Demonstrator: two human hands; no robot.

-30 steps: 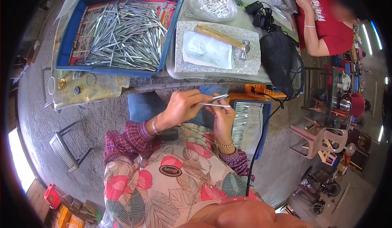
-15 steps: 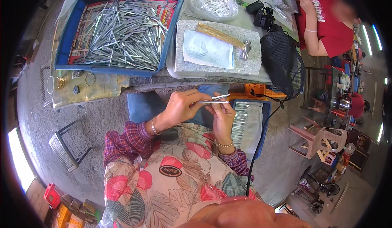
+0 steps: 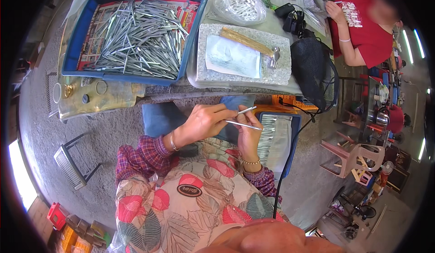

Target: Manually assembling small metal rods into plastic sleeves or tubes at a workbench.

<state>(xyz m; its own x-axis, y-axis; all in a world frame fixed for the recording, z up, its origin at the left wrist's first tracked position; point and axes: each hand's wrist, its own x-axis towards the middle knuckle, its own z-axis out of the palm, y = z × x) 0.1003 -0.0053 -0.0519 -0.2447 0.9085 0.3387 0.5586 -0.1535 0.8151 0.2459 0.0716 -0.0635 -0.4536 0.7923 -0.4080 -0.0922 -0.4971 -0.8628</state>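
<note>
My left hand point(image 3: 205, 122) and my right hand point(image 3: 248, 139) meet above my lap, in front of the bench edge. Between their fingertips are two slim silvery metal rods. The upper rod point(image 3: 247, 110) slants up to the right; the lower rod point(image 3: 244, 125) slants down to the right across my right fingers. Both hands are closed in a pinch, and exactly which fingers grip which rod is partly hidden. Many similar rods point(image 3: 140, 40) lie heaped on newspaper in a blue tray point(image 3: 68, 53) on the bench.
A hammer point(image 3: 247, 41) and paper sheet point(image 3: 231, 58) lie on a stone slab point(image 3: 281, 74). Beside it are a bag of small white pieces point(image 3: 238, 6) and a black mesh bag point(image 3: 312, 67). A blue bin point(image 3: 294, 137) of rods stands by my right hand. A person in red point(image 3: 367, 31) works far right.
The two rods, nearly together before, have spread apart, with the lower one now tilting down to the right. My hands stay in about the same place.
</note>
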